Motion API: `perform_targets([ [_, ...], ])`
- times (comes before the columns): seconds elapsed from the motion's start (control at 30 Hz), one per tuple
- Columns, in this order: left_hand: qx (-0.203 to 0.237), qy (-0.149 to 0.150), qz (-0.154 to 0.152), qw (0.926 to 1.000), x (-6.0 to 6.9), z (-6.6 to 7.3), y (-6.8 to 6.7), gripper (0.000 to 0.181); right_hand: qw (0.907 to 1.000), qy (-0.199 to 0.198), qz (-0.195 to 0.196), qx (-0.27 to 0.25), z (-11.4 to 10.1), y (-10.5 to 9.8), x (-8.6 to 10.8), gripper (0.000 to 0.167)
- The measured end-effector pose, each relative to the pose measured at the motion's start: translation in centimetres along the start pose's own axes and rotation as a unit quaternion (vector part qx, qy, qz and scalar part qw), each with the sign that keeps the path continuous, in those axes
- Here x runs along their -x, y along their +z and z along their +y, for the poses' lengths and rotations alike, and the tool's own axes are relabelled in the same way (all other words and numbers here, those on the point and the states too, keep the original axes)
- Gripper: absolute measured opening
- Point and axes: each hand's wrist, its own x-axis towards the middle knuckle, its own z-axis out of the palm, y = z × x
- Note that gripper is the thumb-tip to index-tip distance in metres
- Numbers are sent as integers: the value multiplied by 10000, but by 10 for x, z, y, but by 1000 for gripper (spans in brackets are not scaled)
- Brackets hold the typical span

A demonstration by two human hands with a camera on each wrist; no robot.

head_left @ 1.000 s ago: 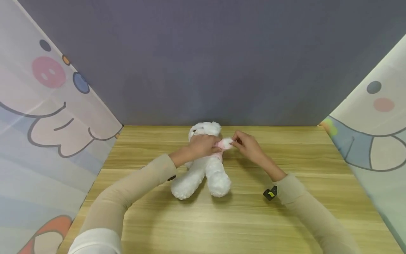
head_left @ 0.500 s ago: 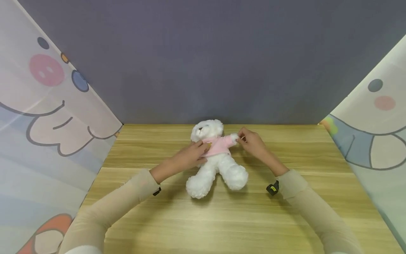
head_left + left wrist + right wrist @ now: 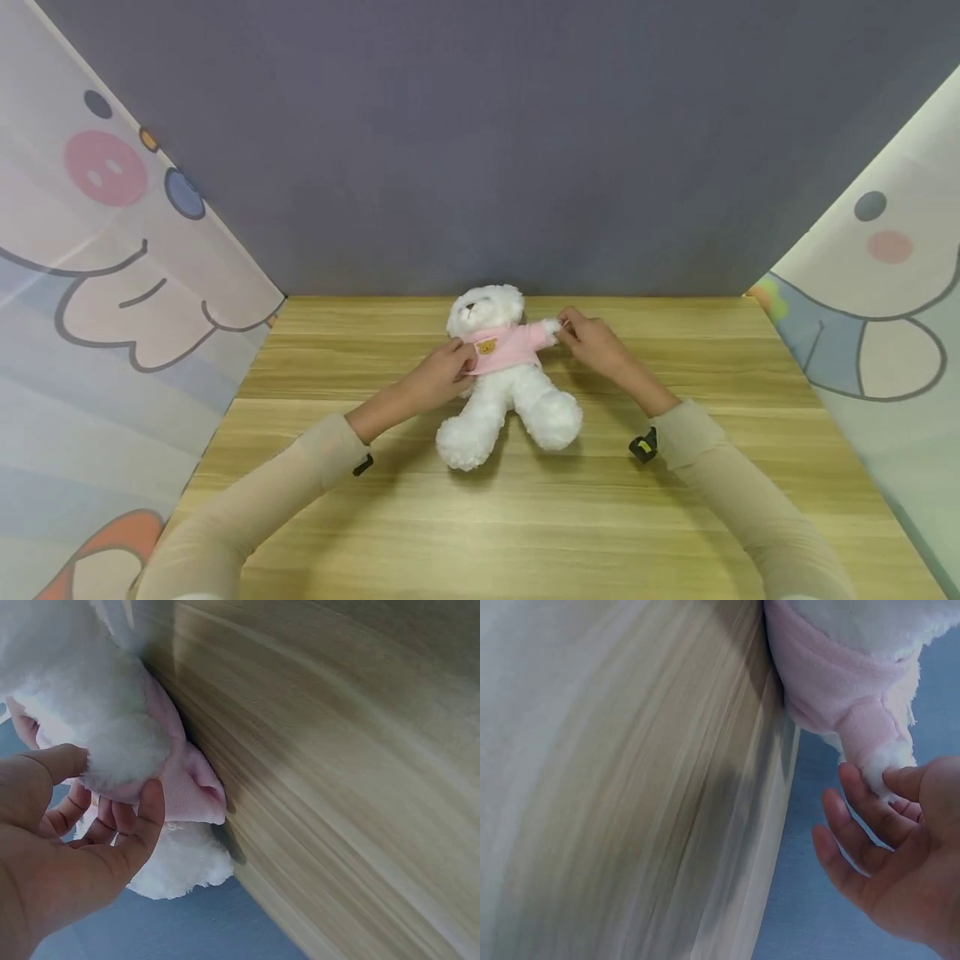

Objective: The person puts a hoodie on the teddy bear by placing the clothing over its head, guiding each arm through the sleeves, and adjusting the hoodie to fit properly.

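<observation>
A white plush teddy bear (image 3: 517, 387) in a pink shirt (image 3: 510, 348) lies on its back, legs toward me, with a small brown bear patch on the chest. At the bear's left-hand side in the head view, my left hand (image 3: 438, 375) holds it by the side or arm; the left wrist view shows thumb and fingers curled about white fur (image 3: 124, 746) and pink cloth. My right hand (image 3: 596, 342) pinches the tip of the other arm, thumb and forefinger on the white paw (image 3: 889, 763) below the pink sleeve (image 3: 866, 727).
The bear rests on a wood-grain table (image 3: 480, 533), its head near the far edge. A dark grey panel (image 3: 510, 150) stands behind. Cartoon-printed sheets hang at the left (image 3: 45, 333) and right (image 3: 892, 325).
My left hand has drawn back leftward from across the bear's chest to its side, uncovering the shirt and patch. The bear's legs have swung right. My right hand keeps its pinch on the paw.
</observation>
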Motion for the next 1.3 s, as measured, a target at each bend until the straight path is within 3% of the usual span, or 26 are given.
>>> perform_targets([
  [0.23,-66,8,-71,10000,-1,0,1,23,9975,-408,-539,-194,-5,7,-3,8],
  [0.37,-30,-93,-152,9998,0,1,0,22,9951,-916,-328,175,-6,9,-5,8],
  [0.47,-30,-153,-207,9997,-1,2,-3,21,9936,-1070,-105,349,-7,7,-7,12],
  [0.67,-2,-221,-308,9993,-3,1,-5,18,9970,-725,-81,255,-6,1,-9,11],
  [0.93,-38,-177,-379,9991,-5,-1,-5,18,9965,-560,-504,-366,-22,-15,-17,47],
  [1.07,-78,-126,-333,9993,-3,-4,-5,19,9963,-615,-554,-248,-24,-15,-21,36],
  [1.3,77,-214,-178,9996,3,-8,-9,33,9982,-475,-98,-341,-8,-15,-18,14],
])
